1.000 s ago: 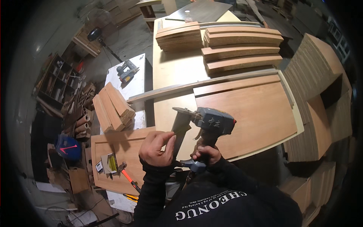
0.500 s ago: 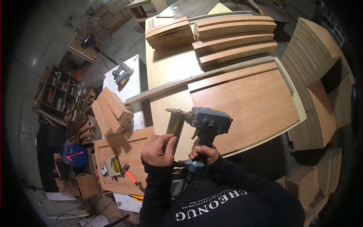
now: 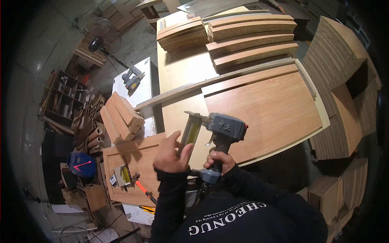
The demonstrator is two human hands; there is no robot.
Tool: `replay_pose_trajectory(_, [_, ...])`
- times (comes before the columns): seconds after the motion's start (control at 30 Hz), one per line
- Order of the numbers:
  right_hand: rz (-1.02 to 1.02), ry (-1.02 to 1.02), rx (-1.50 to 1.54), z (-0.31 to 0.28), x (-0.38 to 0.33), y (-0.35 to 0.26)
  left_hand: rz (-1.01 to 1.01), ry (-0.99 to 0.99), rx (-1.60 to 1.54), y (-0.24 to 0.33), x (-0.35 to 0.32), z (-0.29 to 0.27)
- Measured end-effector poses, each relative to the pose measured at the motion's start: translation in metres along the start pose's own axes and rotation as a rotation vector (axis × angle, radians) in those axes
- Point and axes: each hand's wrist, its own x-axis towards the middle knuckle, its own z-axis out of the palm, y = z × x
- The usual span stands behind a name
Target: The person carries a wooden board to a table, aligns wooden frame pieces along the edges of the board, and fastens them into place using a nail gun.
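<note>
A grey pneumatic nail gun is held up over the near edge of a workbench. My right hand grips its handle from below. My left hand touches the lower end of the gun's long magazine, fingers partly spread. Beyond the gun a large brown wooden panel lies flat on the bench, with a long thin strip across the bench behind it.
Stacked boards lie at the bench's far end. Left is a white table with a power tool and wood blocks. A framed panel carries small tools and a hammer. Board stacks stand right, shelves and a fan left.
The nail gun has stayed in my hands while the view drifted. My left hand has shifted along the magazine, its fingers now more spread.
</note>
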Motion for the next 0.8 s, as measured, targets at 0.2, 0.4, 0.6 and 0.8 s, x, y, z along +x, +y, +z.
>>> replay_pose_trajectory(0.2, [0.001, 0.054, 0.207, -0.002, 0.003, -0.018, -0.055, -0.317, -0.218, -0.063, -0.043, -0.084])
replay_pose_trajectory(0.4, [0.029, 0.112, 0.242, -0.001, 0.01, -0.02, -0.391, -0.213, -1.119, -0.089, -0.102, -0.063])
replay_pose_trajectory(0.6, [0.014, 0.093, 0.243, 0.001, 0.013, -0.015, -0.486, 0.058, -1.319, -0.101, -0.099, -0.05])
replay_pose_trajectory(0.8, [0.067, 0.082, 0.186, 0.008, 0.01, -0.005, -0.553, 0.185, -1.272, -0.09, -0.101, -0.033])
